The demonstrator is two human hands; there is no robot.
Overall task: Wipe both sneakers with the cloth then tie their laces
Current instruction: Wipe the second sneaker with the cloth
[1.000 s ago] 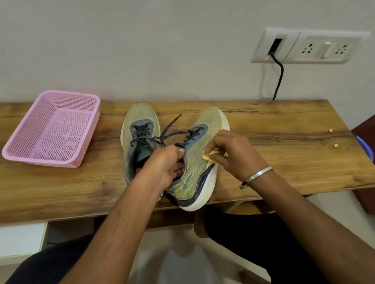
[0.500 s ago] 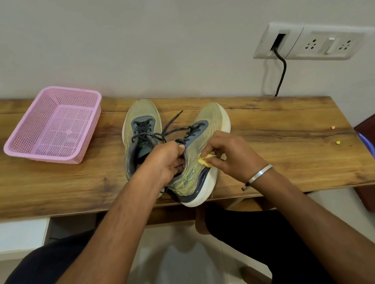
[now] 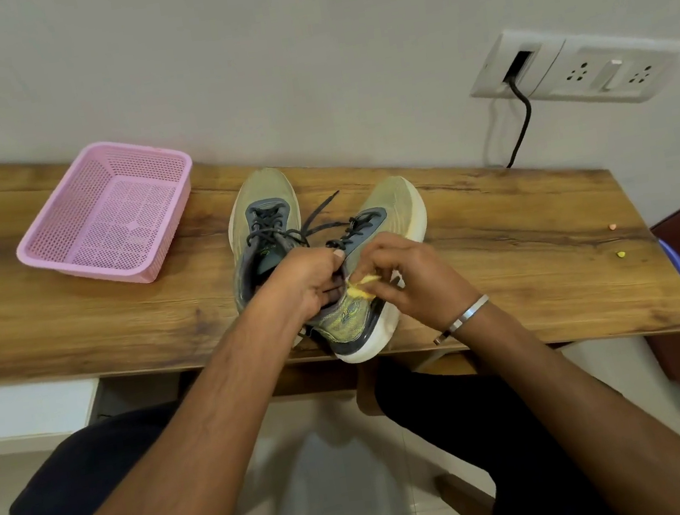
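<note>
Two olive-green sneakers with dark grey tongues and loose black laces sit side by side on the wooden shelf point(image 3: 502, 233). The left sneaker point(image 3: 263, 198) lies flat. The right sneaker point(image 3: 393, 209) is tilted onto its side, its heel past the front edge. My left hand point(image 3: 311, 283) grips the collar of the right sneaker. My right hand point(image 3: 412, 277) pinches a small yellow cloth point(image 3: 362, 287) against that sneaker's side near the heel. Most of the cloth is hidden inside my fingers.
A pink mesh basket point(image 3: 61, 237) stands on the shelf to the left. A white socket panel point(image 3: 583, 66) with a black cable point(image 3: 523, 119) is on the wall at right. Two tiny bits point(image 3: 616, 240) lie near the shelf's right end.
My right hand has slid the cloth back along the right sneaker's side toward the heel and closer to my left hand. The left hand keeps its grip on the collar.
</note>
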